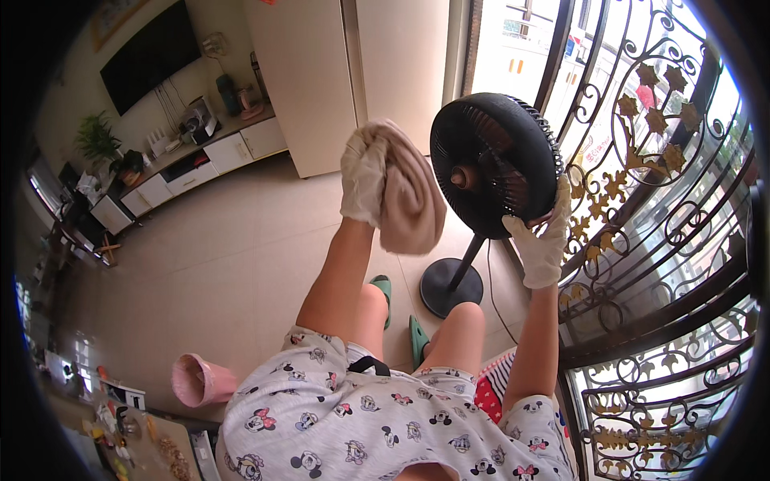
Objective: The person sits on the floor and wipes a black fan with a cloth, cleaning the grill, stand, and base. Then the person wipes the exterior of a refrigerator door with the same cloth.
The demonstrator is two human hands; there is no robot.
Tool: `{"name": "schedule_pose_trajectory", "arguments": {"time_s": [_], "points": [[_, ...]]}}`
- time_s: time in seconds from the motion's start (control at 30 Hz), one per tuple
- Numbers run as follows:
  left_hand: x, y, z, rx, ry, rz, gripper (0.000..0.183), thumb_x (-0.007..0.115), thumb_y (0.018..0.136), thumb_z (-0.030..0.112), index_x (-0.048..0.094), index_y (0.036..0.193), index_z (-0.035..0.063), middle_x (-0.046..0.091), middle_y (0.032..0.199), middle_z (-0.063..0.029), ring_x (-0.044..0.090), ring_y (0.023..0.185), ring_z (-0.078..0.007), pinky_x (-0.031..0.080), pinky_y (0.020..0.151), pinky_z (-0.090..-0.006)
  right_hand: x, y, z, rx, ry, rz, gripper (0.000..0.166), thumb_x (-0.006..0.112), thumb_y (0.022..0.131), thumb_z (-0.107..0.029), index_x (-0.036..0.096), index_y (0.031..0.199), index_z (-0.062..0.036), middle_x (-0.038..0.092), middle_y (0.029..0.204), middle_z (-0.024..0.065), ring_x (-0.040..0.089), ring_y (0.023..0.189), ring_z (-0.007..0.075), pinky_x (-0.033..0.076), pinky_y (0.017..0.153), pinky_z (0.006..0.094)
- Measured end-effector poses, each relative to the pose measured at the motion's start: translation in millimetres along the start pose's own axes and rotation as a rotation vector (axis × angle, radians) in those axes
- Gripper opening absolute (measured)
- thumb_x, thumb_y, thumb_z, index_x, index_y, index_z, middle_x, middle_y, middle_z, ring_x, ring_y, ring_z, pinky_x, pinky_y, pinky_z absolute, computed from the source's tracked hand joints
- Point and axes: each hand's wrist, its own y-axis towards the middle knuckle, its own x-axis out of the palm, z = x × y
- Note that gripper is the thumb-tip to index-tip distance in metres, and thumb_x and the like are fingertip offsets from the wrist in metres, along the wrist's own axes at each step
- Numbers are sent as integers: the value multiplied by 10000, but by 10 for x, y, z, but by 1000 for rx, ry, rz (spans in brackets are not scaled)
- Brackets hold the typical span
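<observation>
A black pedestal fan [496, 162] stands before me on a round base [442, 287], its grille facing left. My left hand [364, 174], in a whitish glove, grips a folded beige-pink cloth [412, 198] that hangs down just left of the grille. A gap shows between cloth and fan. My right hand [541, 246], gloved likewise, holds the lower right rim of the fan head, thumb in front. Its fingers are partly hidden behind the rim. Through the grille the dark blades and a brownish hub cap [462, 177] can be seen.
Ornate metal grillwork [637, 150] rises close on the right. The fan's power cord [496, 294] trails over the tiled floor [252, 258]. A pink bin [201, 380] stands lower left, beside a cluttered table [162, 442]. Along the far wall runs a low TV cabinet [228, 153].
</observation>
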Motion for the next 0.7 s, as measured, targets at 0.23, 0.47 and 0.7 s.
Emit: {"name": "schedule_pose_trajectory", "arguments": {"time_s": [0.23, 0.47, 0.7], "points": [[308, 625, -589, -134, 189, -151, 242, 598, 1011, 29, 559, 1249, 5, 591, 1120, -58, 598, 1091, -139, 502, 1021, -292, 42, 14, 82, -12, -44, 19, 1165, 931, 652, -162, 264, 1593, -5, 329, 1593, 180, 359, 1465, 302, 337, 1218, 390], [61, 310, -1017, 423, 809, -87, 462, 624, 1004, 128, 539, 1449, 38, 593, 1310, -140, 568, 1265, -268, 460, 1087, -369, 108, 16, -9, -17, -67, 24, 1157, 934, 654, -168, 276, 1586, 25, 372, 1556, 233, 379, 1449, 336, 357, 1194, 406], [141, 417, -916, 94, 985, 50, 340, 532, 1071, 254, 596, 1336, 51, 591, 1243, -196, 623, 1146, -339, 489, 990, -387, 164, 62, -33, 23, -52, 49, 1152, 867, 661, -108, 228, 1615, -8, 333, 1601, 225, 368, 1474, 334, 354, 1197, 405]]}}
